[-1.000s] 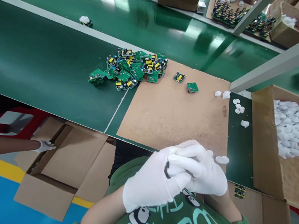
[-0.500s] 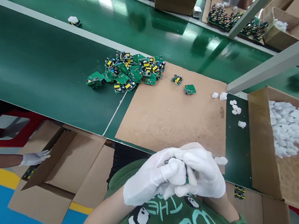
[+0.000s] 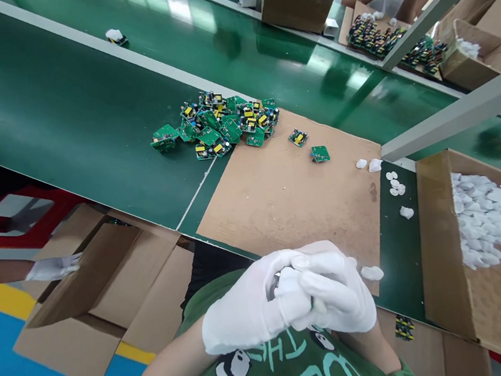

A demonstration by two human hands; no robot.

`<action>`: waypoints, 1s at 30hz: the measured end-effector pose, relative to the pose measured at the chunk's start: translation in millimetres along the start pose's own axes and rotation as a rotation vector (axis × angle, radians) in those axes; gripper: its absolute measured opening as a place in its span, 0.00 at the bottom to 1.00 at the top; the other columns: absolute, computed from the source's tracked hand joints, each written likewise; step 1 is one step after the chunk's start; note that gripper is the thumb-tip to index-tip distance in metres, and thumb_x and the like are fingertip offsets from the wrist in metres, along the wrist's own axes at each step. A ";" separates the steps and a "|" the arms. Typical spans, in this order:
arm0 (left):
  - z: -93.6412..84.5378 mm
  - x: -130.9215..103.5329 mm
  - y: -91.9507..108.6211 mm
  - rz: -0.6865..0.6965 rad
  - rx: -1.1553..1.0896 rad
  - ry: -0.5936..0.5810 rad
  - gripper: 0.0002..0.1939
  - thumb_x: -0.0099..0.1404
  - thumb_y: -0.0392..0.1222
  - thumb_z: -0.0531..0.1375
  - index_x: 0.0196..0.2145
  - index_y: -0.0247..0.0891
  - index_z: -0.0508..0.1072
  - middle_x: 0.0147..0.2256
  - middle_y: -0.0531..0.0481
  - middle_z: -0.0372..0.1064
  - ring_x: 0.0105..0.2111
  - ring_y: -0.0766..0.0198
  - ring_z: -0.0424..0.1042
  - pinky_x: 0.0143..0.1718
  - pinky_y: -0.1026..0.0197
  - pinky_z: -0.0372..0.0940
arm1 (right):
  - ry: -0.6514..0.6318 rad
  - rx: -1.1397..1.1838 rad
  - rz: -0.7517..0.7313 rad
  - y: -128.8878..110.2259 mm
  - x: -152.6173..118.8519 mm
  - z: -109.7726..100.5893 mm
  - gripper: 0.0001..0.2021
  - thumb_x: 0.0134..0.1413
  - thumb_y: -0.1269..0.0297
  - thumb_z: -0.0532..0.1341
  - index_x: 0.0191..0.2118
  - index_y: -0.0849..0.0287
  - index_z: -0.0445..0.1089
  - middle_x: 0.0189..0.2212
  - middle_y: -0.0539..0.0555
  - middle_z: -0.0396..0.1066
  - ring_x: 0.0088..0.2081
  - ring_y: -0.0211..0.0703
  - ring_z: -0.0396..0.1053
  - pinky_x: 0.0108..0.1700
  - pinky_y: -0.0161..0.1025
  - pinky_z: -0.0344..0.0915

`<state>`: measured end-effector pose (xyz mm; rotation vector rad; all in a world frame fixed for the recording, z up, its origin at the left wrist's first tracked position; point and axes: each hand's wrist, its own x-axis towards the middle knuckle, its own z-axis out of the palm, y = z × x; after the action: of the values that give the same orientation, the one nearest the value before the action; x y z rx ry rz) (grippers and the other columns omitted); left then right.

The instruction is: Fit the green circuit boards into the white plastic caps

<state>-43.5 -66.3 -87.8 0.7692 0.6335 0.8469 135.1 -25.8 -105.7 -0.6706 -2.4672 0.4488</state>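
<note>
Both hands wear white gloves and meet in front of the green shirt, at the near edge of the table. My left hand [image 3: 259,304] is closed around a small white piece [image 3: 288,280], with a bit of dark metal showing beside it. Wrapped over the same piece from the other side is my right hand [image 3: 339,289]; the fingers cover most of it. A loose white piece [image 3: 372,273] lies just right of my right hand. Farther off, a green circuit board [image 3: 319,154] and another board [image 3: 298,138] rest on the cardboard sheet [image 3: 289,208].
A pile of circuit boards [image 3: 216,125] lies beyond the sheet. At right stands a cardboard box [image 3: 440,245] of white pieces. An open carton [image 3: 116,282] is low at left, with another person's gloved hand [image 3: 54,268] on it. A grey post [image 3: 450,114] crosses at right.
My fingers have closed further over the white piece, my right fingers now lying across it. The other person's hand and the carton flap at left have shifted slightly. The view has moved a little.
</note>
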 end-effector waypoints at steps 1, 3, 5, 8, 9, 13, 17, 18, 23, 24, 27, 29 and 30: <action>1.0 0.0 3.6 0.003 0.025 0.023 0.07 0.60 0.36 0.60 0.29 0.38 0.63 0.25 0.55 0.60 0.24 0.70 0.58 0.24 0.66 0.53 | 0.017 0.009 -0.036 -0.4 2.2 -1.7 0.19 0.65 0.42 0.56 0.43 0.49 0.75 0.35 0.53 0.72 0.38 0.48 0.75 0.36 0.41 0.77; 1.9 0.4 7.5 -0.011 0.040 0.033 0.04 0.61 0.35 0.59 0.30 0.38 0.64 0.25 0.56 0.59 0.24 0.70 0.58 0.25 0.66 0.53 | 0.043 0.023 -0.078 -0.4 1.9 -2.9 0.16 0.62 0.44 0.61 0.44 0.50 0.75 0.36 0.53 0.72 0.40 0.48 0.74 0.38 0.41 0.77; 0.3 0.8 6.1 0.004 0.037 0.005 0.05 0.63 0.39 0.58 0.31 0.37 0.65 0.24 0.56 0.60 0.24 0.69 0.59 0.25 0.65 0.54 | 0.047 0.023 -0.064 -0.4 -3.4 -2.1 0.15 0.61 0.46 0.63 0.46 0.48 0.75 0.37 0.53 0.72 0.41 0.48 0.74 0.39 0.42 0.77; -5.7 -0.1 -3.0 0.068 0.039 -0.066 0.17 0.67 0.52 0.58 0.27 0.36 0.65 0.22 0.54 0.60 0.21 0.69 0.59 0.24 0.63 0.54 | 0.076 0.003 -0.018 -1.7 -9.9 -0.5 0.16 0.63 0.48 0.61 0.52 0.47 0.73 0.40 0.54 0.73 0.43 0.51 0.75 0.37 0.43 0.77; -7.7 -0.8 -6.6 0.069 0.042 -0.066 0.19 0.68 0.55 0.57 0.28 0.36 0.66 0.21 0.54 0.61 0.19 0.70 0.58 0.23 0.64 0.54 | 0.083 -0.005 -0.012 -2.3 -9.3 -0.3 0.17 0.64 0.48 0.61 0.54 0.48 0.72 0.41 0.55 0.73 0.43 0.51 0.75 0.36 0.43 0.77; -11.7 -3.8 -14.1 0.012 0.049 0.064 0.18 0.69 0.55 0.59 0.33 0.36 0.68 0.23 0.54 0.63 0.17 0.72 0.56 0.19 0.65 0.51 | 0.073 0.030 -0.045 -4.5 6.4 -0.9 0.20 0.69 0.47 0.53 0.56 0.52 0.68 0.38 0.55 0.74 0.40 0.47 0.75 0.37 0.41 0.76; -14.3 -3.6 -13.0 0.127 0.107 0.089 0.18 0.68 0.56 0.60 0.41 0.36 0.71 0.30 0.51 0.66 0.24 0.69 0.61 0.27 0.65 0.59 | 0.036 0.013 -0.097 -11.8 18.5 -9.1 0.16 0.70 0.55 0.55 0.57 0.55 0.65 0.43 0.57 0.76 0.47 0.49 0.73 0.46 0.47 0.76; -16.4 -2.8 -14.0 0.146 0.078 0.048 0.22 0.66 0.58 0.62 0.47 0.37 0.71 0.35 0.49 0.68 0.26 0.69 0.63 0.28 0.64 0.61 | 0.023 -0.029 -0.101 -14.0 19.6 -13.9 0.15 0.69 0.56 0.57 0.56 0.56 0.66 0.43 0.57 0.76 0.50 0.51 0.72 0.51 0.51 0.74; -37.3 -0.4 -24.9 0.165 -0.093 0.137 0.31 0.69 0.62 0.56 0.65 0.51 0.57 0.55 0.40 0.66 0.28 0.68 0.69 0.26 0.64 0.62 | -0.020 -0.048 -0.033 17.2 37.8 -54.5 0.19 0.71 0.50 0.50 0.52 0.54 0.72 0.44 0.57 0.76 0.58 0.54 0.69 0.61 0.59 0.66; -42.5 -1.7 -24.7 0.170 -0.058 0.231 0.27 0.72 0.59 0.53 0.64 0.50 0.59 0.57 0.40 0.65 0.29 0.67 0.69 0.28 0.63 0.62 | -0.029 -0.043 0.028 38.8 46.8 -62.7 0.18 0.72 0.53 0.50 0.51 0.54 0.73 0.46 0.57 0.75 0.56 0.52 0.71 0.58 0.54 0.69; -56.2 -10.1 -16.1 0.182 0.142 0.485 0.22 0.74 0.53 0.53 0.61 0.44 0.63 0.57 0.40 0.67 0.32 0.66 0.68 0.35 0.60 0.65 | 0.015 -0.226 0.187 127.3 81.3 -76.5 0.16 0.69 0.53 0.55 0.41 0.53 0.77 0.40 0.54 0.77 0.45 0.45 0.76 0.49 0.44 0.72; -64.5 -16.9 -6.9 0.198 0.295 0.655 0.21 0.73 0.51 0.55 0.59 0.41 0.65 0.56 0.41 0.69 0.33 0.64 0.69 0.38 0.59 0.66 | 0.134 -0.354 0.341 185.6 104.9 -77.2 0.24 0.67 0.46 0.53 0.38 0.60 0.78 0.33 0.54 0.74 0.38 0.43 0.75 0.41 0.39 0.72; -69.1 -19.6 -2.1 0.209 0.382 0.745 0.20 0.72 0.51 0.55 0.58 0.40 0.65 0.56 0.40 0.69 0.35 0.63 0.70 0.39 0.58 0.66 | 0.149 -0.367 0.376 208.6 114.9 -76.4 0.26 0.69 0.48 0.50 0.39 0.64 0.77 0.32 0.54 0.73 0.36 0.40 0.75 0.39 0.38 0.71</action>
<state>-104.6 -60.5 -125.2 0.8663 1.4242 1.2355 171.4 221.1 -89.0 -1.2801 -2.3012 0.0711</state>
